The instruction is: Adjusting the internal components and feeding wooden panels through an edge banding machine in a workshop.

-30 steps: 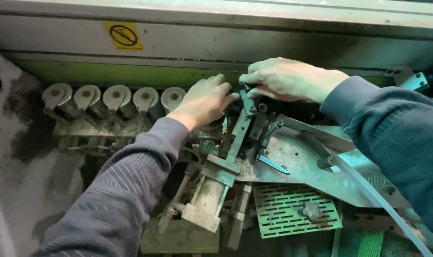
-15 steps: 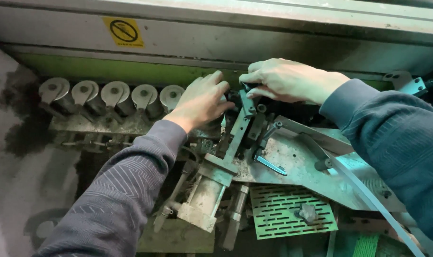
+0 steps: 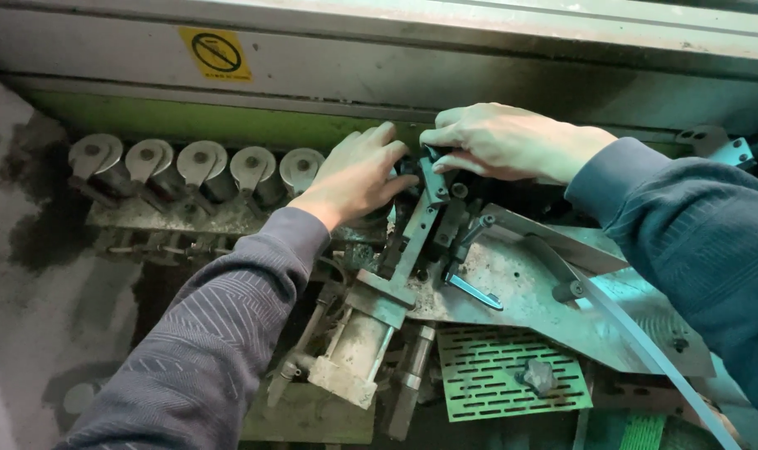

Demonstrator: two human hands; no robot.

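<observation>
My left hand [image 3: 358,175] lies flat with fingers spread against the metal bracket arm [image 3: 420,229], beside a row of grey rollers [image 3: 200,162]. My right hand [image 3: 504,142] curls over the bracket's top end, fingers pinching it above the dusty pneumatic cylinder [image 3: 354,350].

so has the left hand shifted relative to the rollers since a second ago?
No. The left hand sits just right of the roller row, as before; only the camera drifted.

One head-worn view looks steeply down, close over the dusty machine [image 3: 512,283].
</observation>
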